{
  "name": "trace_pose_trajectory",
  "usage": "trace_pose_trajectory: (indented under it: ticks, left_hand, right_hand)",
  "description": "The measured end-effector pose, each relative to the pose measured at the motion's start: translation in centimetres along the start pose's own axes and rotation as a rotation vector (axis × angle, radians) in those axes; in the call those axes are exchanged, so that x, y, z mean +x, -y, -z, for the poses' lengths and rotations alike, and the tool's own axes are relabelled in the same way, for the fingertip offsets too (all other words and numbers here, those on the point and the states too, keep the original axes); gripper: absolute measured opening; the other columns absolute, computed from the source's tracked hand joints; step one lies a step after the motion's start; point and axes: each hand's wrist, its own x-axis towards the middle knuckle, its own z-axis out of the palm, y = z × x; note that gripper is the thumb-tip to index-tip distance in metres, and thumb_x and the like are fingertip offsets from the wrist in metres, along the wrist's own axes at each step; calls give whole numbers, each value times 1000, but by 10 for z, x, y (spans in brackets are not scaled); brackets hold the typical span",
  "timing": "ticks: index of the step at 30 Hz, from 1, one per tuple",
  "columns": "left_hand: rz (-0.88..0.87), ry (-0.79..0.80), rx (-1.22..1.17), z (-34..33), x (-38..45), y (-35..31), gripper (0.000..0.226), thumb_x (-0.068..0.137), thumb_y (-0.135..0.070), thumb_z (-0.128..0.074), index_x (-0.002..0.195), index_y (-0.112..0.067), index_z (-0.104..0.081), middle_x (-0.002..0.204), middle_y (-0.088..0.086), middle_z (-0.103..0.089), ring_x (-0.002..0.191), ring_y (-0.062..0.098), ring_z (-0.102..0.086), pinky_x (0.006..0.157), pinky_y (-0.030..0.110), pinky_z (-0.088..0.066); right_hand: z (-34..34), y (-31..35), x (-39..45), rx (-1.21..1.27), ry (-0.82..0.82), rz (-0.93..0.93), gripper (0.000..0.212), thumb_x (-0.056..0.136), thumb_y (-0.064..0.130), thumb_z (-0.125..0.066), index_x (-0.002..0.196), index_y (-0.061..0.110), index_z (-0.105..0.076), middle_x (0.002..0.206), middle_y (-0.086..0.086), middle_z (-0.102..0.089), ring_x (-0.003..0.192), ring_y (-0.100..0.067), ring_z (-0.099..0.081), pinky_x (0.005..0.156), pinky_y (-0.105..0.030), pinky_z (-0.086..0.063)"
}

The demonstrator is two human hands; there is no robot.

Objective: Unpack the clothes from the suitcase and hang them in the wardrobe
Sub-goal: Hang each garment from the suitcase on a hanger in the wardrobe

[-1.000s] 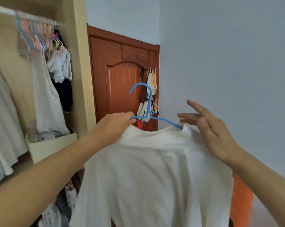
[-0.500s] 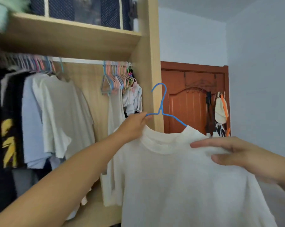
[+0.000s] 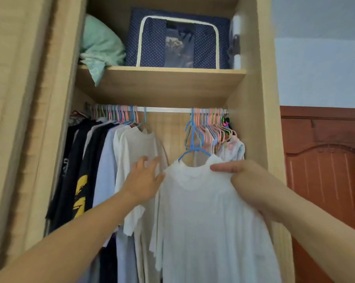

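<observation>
A white T-shirt point(image 3: 203, 211) hangs on a blue hanger point(image 3: 193, 149) inside the wooden wardrobe point(image 3: 252, 123). The hanger's hook reaches up to the metal rail point(image 3: 166, 109), in the gap between two groups of hangers. My left hand point(image 3: 144, 178) is open with spread fingers at the shirt's left shoulder, the thumb against the fabric. My right hand point(image 3: 246, 180) grips the shirt's right shoulder, fingers curled over the cloth. The suitcase is out of view.
Dark, pale blue and cream shirts point(image 3: 139, 152) hang at the left of the rail. A bunch of bare pink and blue hangers point(image 3: 213, 127) crowds the right end. On the shelf above sit a navy dotted storage box point(image 3: 172, 37) and green bedding point(image 3: 99, 43). A brown door point(image 3: 325, 170) stands at right.
The view swung from the door to the wardrobe. The shirt and hanger went up to the rail. My left hand let go of the hanger and opened beside the shoulder.
</observation>
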Motion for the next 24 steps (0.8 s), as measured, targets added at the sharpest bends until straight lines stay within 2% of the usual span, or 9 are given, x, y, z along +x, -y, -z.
trace_pose_trajectory:
  ticks: [2, 5, 8, 12, 15, 17, 19, 21, 24]
  left_hand:
    - [37, -68, 92, 22, 7, 46, 59, 104, -45, -46, 158, -30, -27, 156, 14, -22, 141, 38, -27, 113, 49, -34]
    - [79, -196, 187, 52, 24, 108, 57, 103, -42, -50, 155, -26, -33, 157, 15, -26, 144, 38, -22, 112, 50, -35]
    - [17, -383, 409, 77, 41, 167, 56, 97, -34, -59, 150, -18, -47, 151, 22, -40, 140, 41, -32, 111, 54, -40]
    - [38, -493, 563, 110, 74, 243, 68, 86, -40, -48, 150, -18, -48, 149, 27, -38, 138, 50, -31, 111, 63, -32]
    - [124, -535, 489, 116, 95, 277, 72, 88, -40, -54, 157, -29, -34, 157, 23, -30, 146, 46, -19, 114, 64, -26]
    - [129, -565, 422, 108, 104, 291, 80, 90, -33, -62, 159, -32, -24, 162, 19, -24, 151, 41, -11, 116, 64, -25]
    - [117, -611, 376, 105, 108, 299, 86, 89, -26, -63, 161, -25, -17, 164, 15, -23, 153, 37, -9, 117, 61, -23]
    - [103, -633, 348, 103, 110, 303, 88, 89, -25, -62, 162, -18, -13, 166, 13, -21, 155, 33, -7, 120, 58, -21]
    - [97, -639, 351, 99, 112, 304, 86, 88, -23, -60, 160, -11, -16, 166, 14, -21, 155, 35, -7, 121, 57, -20]
  right_hand:
    - [-17, 26, 42, -46, -88, 59, 63, 90, -5, -30, 119, 33, -71, 136, -2, -55, 118, -22, -56, 97, -31, -50]
    - [-46, 67, 114, -134, -147, 85, 52, 94, -5, -36, 128, 19, -66, 131, -10, -58, 107, -29, -56, 93, -33, -48]
    - [-85, 92, 195, -289, -192, 139, 40, 96, -1, -40, 128, 5, -64, 131, -20, -59, 118, -36, -57, 99, -39, -48]
    - [-137, 107, 290, -472, -217, 146, 31, 94, 2, -44, 115, 0, -68, 123, -20, -64, 112, -35, -61, 79, -27, -44]
    - [-175, 108, 338, -490, -154, 120, 29, 97, 4, -41, 110, 3, -67, 121, -19, -64, 112, -35, -62, 83, -31, -49]
    - [-199, 105, 356, -474, -86, 33, 26, 97, 1, -38, 102, 4, -64, 110, -21, -63, 94, -37, -66, 64, -33, -54]
    - [-220, 106, 362, -415, -49, -40, 25, 96, -4, -36, 104, -1, -60, 111, -25, -63, 78, -36, -64, 47, -31, -50]
    - [-241, 111, 365, -386, -21, -99, 22, 96, -5, -39, 98, -3, -61, 116, -25, -65, 87, -34, -65, 60, -35, -53]
    - [-271, 134, 364, -262, 21, -14, 21, 99, 2, -45, 112, -2, -60, 114, -23, -65, 98, -38, -67, 81, -45, -58]
